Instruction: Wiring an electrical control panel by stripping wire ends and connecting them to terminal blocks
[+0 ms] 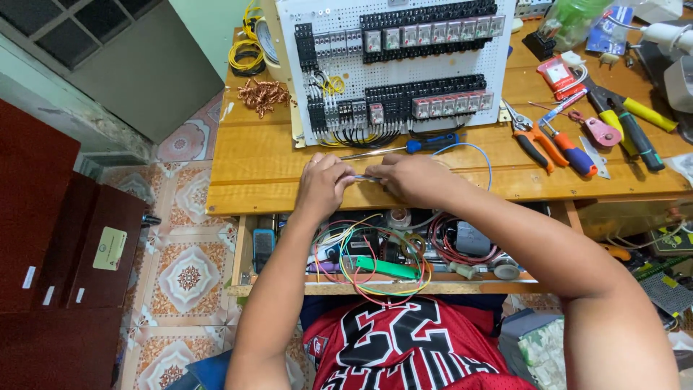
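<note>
I see one thin wire (368, 177) pinched between my left hand (323, 182) and right hand (413, 178) over the workbench (253, 162) front edge; one blue screwdriver (408, 147) lies just behind, below one relay panel (397, 65), two pliers (538, 141) rightward.
</note>
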